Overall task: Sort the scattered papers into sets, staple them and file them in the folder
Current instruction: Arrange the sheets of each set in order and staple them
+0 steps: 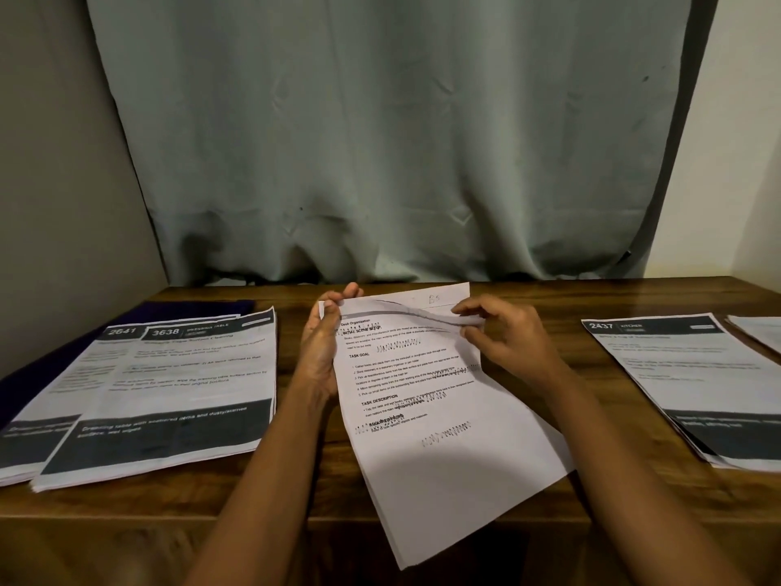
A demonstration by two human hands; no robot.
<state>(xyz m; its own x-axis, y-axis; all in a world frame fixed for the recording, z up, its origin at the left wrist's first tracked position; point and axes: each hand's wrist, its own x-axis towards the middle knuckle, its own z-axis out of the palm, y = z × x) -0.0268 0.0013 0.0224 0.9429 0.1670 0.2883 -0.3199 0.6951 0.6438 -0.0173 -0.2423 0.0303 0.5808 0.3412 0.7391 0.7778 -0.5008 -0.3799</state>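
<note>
Held set: you have a small set of printed sheets [443, 437] at the middle of the wooden table [549, 298], headed "Desk Organization".
Long axis: it runs away from you, skewed, with the heading end toward the curtain [380, 141] and leaning to your left, and the foot swung toward your right.
Near end: the lower corner hangs out past the table's front edge, and the heading end is lifted in your hands.
Top edge: the front sheet is curled over along the top, so a plain strip of the sheet behind shows beyond it, with a faint handwritten mark too small to read.
Left hand [319, 353]: your fingertips and thumb pinch the top left corner, palm turned toward the paper's left edge.
Right hand [507, 336]: your thumb and forefinger pinch the curled edge at the top right, the other fingers loosely bent above the sheet.
Left piles: pile 3638 [169, 395] overlaps pile 2641 [50, 399], both flat with headings at the far end.
Folder: the dark purple folder [190, 308] lies under those two piles, showing at their far and left sides.
Right piles: pile 2437 [693, 382] lies flat well apart from your hands, and another sheet [760, 332] is cut off by the frame beside it.
</note>
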